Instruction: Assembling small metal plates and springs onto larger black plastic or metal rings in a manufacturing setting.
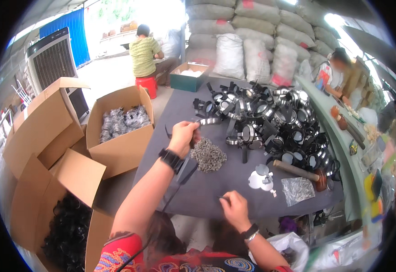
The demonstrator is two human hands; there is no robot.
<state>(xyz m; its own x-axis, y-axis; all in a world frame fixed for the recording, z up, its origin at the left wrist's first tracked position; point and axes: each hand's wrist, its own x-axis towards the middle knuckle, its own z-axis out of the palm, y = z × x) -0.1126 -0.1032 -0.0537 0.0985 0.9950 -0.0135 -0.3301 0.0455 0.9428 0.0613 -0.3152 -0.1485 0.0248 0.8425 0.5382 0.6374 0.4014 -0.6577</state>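
Note:
My left hand (183,137) is closed round a metal ring with a black handle (209,121), its ring end sticking out to the right of my fingers. Just right of that hand lies a heap of small grey metal parts (208,155), probably screws or pins. My right hand (235,208) is held low over the table's near edge, thumb and finger pinched. A small dark tip (221,197) shows at those fingers, too small to name. Beyond both hands spreads a big pile of similar black-handled metal rings (270,113).
Right of centre lie white discs (261,178), a wooden mallet (300,172) and a clear bag of metal pins (297,191). Cardboard boxes (121,158) stand at left, holding silvery rings and black parts. Two people (144,56) sit farther off, near stacked sacks (257,22).

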